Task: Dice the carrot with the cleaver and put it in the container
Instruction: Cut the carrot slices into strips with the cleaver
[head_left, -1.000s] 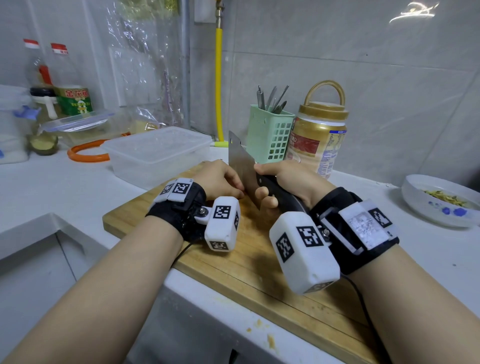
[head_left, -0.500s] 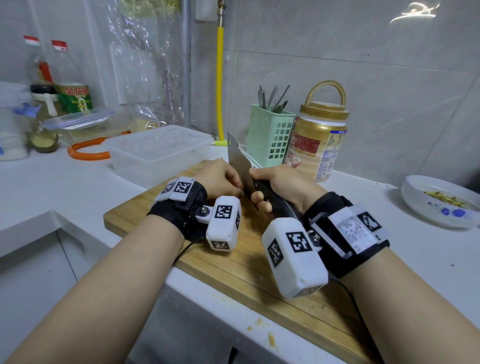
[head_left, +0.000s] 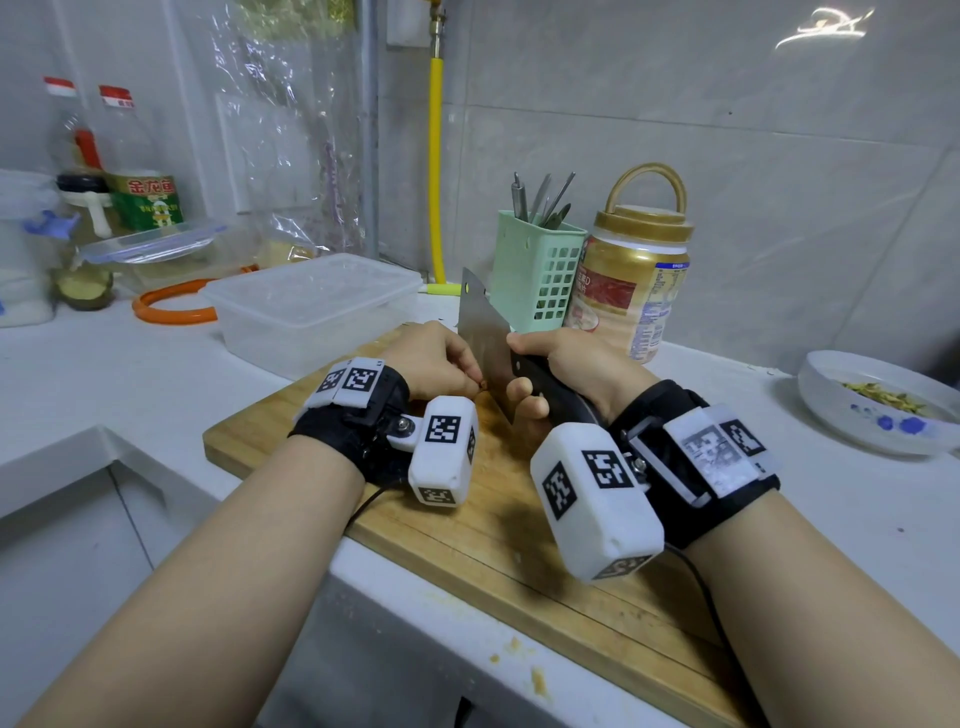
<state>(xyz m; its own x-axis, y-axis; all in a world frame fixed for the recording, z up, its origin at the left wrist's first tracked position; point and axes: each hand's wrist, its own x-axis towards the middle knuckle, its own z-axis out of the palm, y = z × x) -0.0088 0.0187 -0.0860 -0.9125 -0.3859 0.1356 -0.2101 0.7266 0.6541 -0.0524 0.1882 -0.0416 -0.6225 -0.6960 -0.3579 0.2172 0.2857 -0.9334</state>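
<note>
The right hand (head_left: 571, 364) holds its grip wrapped around the dark handle of the cleaver (head_left: 485, 338), the index finger laid along the top and the thumb curled under. The blade stands upright on edge over the wooden cutting board (head_left: 519, 530), its square tip pointing toward 12 o'clock and a small hole showing near the top corner.

The left hand (head_left: 434, 358) sits just at 9 o'clock of the blade, its fingers curled down toward the board with the knuckles against the flat of the steel. The grip there is closed over something small: only a tiny dark-orange speck shows between the fingertips and the blade, presumably the carrot (head_left: 483, 385), but most of it is hidden, so its shape and how it is cut cannot be told.

The clear plastic container (head_left: 311, 306) stands on the white surface (head_left: 104, 384) at 10 o'clock from the hands, touching or just beside the far left corner of the board. I cannot tell whether anything lies inside it.

Both wrists carry black straps with white marker blocks. At 12 o'clock behind the cleaver stands a green utensil basket (head_left: 535, 275), with a gold-lidded jar (head_left: 631, 280) just to its right. A shallow glass bowl (head_left: 878, 400) holding yellowish scraps sits at 3 o'clock. Small yellow crumbs dot the surface edge near the board.
</note>
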